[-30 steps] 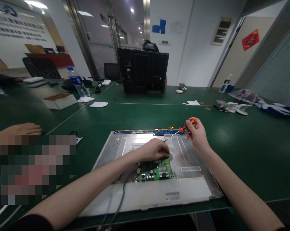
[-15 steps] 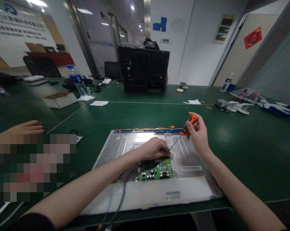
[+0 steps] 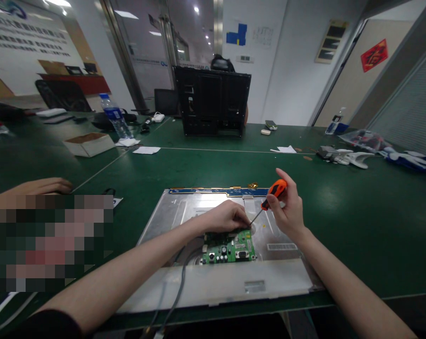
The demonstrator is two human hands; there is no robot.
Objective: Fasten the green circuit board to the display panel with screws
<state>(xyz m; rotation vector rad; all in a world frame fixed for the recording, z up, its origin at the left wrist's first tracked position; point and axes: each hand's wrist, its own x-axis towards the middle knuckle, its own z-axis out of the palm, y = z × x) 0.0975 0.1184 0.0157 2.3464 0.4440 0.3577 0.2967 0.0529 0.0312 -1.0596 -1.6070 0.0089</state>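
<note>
My right hand (image 3: 289, 211) grips an orange and black screwdriver (image 3: 277, 189) by its handle. The shaft slants down and left, its tip at the upper right corner of a green circuit board (image 3: 230, 248). At that same corner my left hand (image 3: 229, 216) has its fingers pinched together beside the tip; what they hold, if anything, is hidden. It covers the board's upper edge. The board sits on the metal back of a display panel (image 3: 286, 273), which lies flat on the table. A blue strip board (image 3: 216, 192) runs along the panel's far edge.
Grey cables (image 3: 182, 278) cross the panel's near left. Another person's hand (image 3: 50, 186) rests at left. Beyond are an open box (image 3: 89, 145), a water bottle (image 3: 116, 117), and a black monitor housing (image 3: 213, 101). Gloves (image 3: 347, 157) lie at right on the green table (image 3: 368, 226).
My right hand has lowered the screwdriver handle, moving it slightly left. The left hand stays almost in place at the board. The other person's hand has shifted a little right.
</note>
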